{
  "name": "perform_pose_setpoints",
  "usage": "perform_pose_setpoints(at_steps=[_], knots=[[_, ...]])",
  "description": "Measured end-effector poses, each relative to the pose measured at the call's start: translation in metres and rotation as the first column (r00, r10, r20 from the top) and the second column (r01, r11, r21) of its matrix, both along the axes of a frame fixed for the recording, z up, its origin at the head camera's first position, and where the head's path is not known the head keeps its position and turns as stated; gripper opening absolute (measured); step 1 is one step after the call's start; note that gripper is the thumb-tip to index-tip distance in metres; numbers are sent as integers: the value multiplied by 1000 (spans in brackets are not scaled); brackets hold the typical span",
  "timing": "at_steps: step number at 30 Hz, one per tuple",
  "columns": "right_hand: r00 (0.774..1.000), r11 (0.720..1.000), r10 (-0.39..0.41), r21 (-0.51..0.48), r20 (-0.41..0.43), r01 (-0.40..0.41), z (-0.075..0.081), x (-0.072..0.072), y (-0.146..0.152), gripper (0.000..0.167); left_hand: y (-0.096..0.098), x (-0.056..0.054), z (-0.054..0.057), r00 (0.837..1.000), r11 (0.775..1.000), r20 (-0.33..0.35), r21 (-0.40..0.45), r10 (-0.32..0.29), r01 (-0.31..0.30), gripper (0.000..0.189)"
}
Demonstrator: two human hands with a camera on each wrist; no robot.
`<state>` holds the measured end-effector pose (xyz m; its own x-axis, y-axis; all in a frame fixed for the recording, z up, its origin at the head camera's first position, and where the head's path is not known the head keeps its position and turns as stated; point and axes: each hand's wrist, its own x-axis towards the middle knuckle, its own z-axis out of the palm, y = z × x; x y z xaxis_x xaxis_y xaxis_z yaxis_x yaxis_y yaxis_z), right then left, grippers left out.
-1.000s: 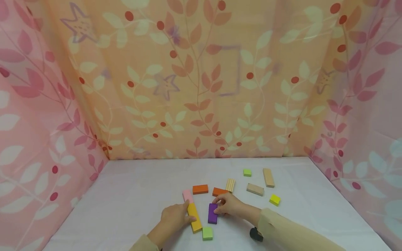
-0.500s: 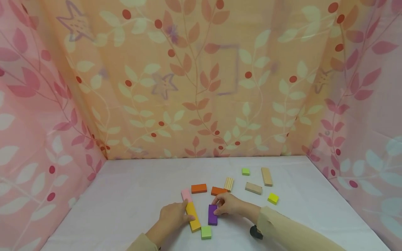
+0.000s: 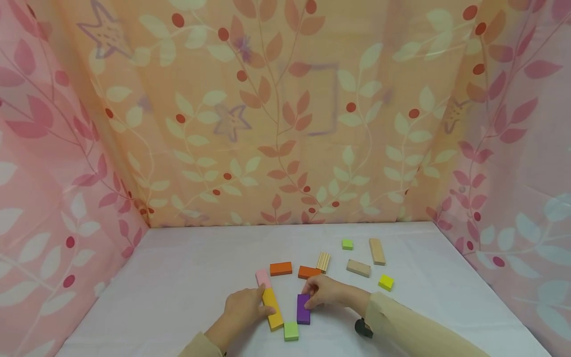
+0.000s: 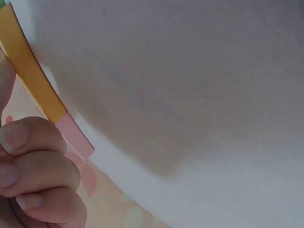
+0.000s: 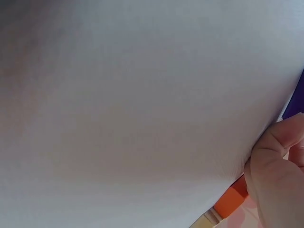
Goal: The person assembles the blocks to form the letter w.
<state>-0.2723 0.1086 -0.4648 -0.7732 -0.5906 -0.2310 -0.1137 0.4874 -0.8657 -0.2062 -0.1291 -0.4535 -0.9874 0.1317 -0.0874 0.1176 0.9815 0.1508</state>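
Observation:
My left hand (image 3: pixel 244 308) holds the orange-yellow block (image 3: pixel 272 310), thumb on its right side and forefinger by its far end. A pink block (image 3: pixel 263 278) lies end to end with it, in one slanting line. In the left wrist view the other fingers (image 4: pixel 45 173) are curled beside these blocks. My right hand (image 3: pixel 326 291) pinches a purple block (image 3: pixel 303 309), its thumb on the right side and its forefinger near the far end. The near end of the purple block lies close to a light green block (image 3: pixel 291 331); whether they touch, I cannot tell.
Two orange-red blocks (image 3: pixel 281 268) lie beyond the hands. A striped block (image 3: pixel 323 262) adjoins the right-hand one. Farther right are two plain wooden blocks (image 3: pixel 359 267), a small green block (image 3: pixel 347 244) and a yellow block (image 3: pixel 386 282). Patterned cloth (image 3: pixel 276 114) encloses the white table (image 3: pixel 187 258).
My right hand has slid the purple block a short way towards me, nearer the light green block. The left hand keeps its place on the orange-yellow block. The head view has shifted slightly.

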Motion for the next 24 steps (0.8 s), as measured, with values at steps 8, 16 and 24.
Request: perform_pose_setpoints(at_steps=[8,16,24], knots=[[1000,1000,1,13,6,-1,2,1,-1,22,-1,-1,-1,1000,1000,-4,-3,2,-2,74],[1000,1000,13,7,13,-13,3,1,0,21,-1,-1,-2,1000,1000,-8,7,-5,5,73],[999,1000,-8,5,45,8,0,-1,2,16,0,-2,-3,1000,1000,3,7,0,-1,73]])
